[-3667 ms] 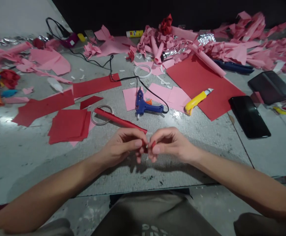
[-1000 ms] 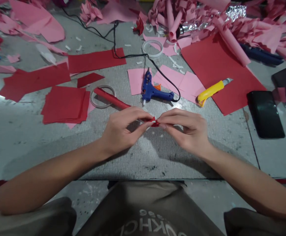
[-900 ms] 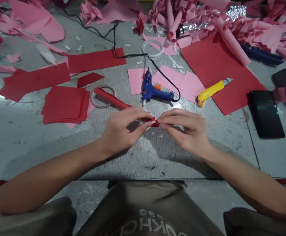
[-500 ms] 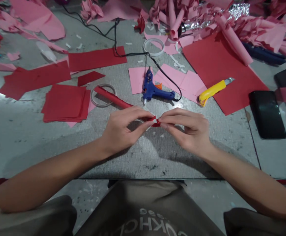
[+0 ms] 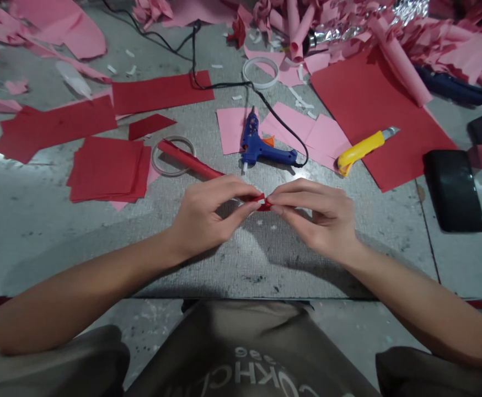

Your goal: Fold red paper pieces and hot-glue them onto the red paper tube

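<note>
Between my fingertips is a small piece of red paper (image 5: 264,207), mostly covered by the fingers. My left hand (image 5: 208,212) pinches its left edge between thumb and fingers, and my right hand (image 5: 317,212) pinches the right edge. A bit of white shows in the gap between the two grips. Just beyond my left hand lies a rolled red paper tube (image 5: 189,160), its far end across a roll of tape (image 5: 155,157). A blue glue gun (image 5: 261,150) rests ahead of both hands on pink paper squares (image 5: 228,129).
A yellow box cutter (image 5: 360,150) with its blade out lies by a large red sheet (image 5: 402,127). At right is a black phone (image 5: 454,190). Stacked red squares (image 5: 104,168) sit left. A black cord (image 5: 224,85) crosses the table. Crumpled pink paper (image 5: 451,44) fills the back.
The view has shifted very slightly. Both hands keep their pinch on the small red paper in nearly the same pose.
</note>
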Tool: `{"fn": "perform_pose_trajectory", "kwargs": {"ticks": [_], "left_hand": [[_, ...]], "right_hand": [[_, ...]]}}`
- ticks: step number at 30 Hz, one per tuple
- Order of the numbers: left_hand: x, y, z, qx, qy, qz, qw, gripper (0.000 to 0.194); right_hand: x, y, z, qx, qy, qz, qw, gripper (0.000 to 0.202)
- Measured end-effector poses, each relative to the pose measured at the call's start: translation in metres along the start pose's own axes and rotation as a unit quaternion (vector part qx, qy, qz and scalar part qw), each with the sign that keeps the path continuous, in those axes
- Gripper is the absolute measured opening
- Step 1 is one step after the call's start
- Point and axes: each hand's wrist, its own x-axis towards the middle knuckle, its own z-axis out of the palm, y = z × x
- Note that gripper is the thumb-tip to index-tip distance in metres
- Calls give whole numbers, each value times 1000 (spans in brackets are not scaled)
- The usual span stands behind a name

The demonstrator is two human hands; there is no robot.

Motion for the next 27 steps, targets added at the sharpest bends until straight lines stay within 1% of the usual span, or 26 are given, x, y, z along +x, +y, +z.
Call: {"fn": "perform_pose_trajectory", "kwargs": {"ticks": [9, 16, 22, 27], "left_hand": [[0, 0, 0, -2, -3, -3, 1000, 8], [0, -2, 1, -5, -13, 15, 1000, 8], [-1, -5, -2, -12, -33, 18, 999, 10], [-2, -6, -2, -10, -37, 28, 999, 12]], "right_hand": [[0, 0, -1, -12, -8, 9, 1000, 19], [1, -1, 0, -10, -21, 13, 1000, 18], [3, -2, -2, 33, -36, 77, 996, 10], [4, 0, -4, 60, -61, 79, 993, 9]]}}
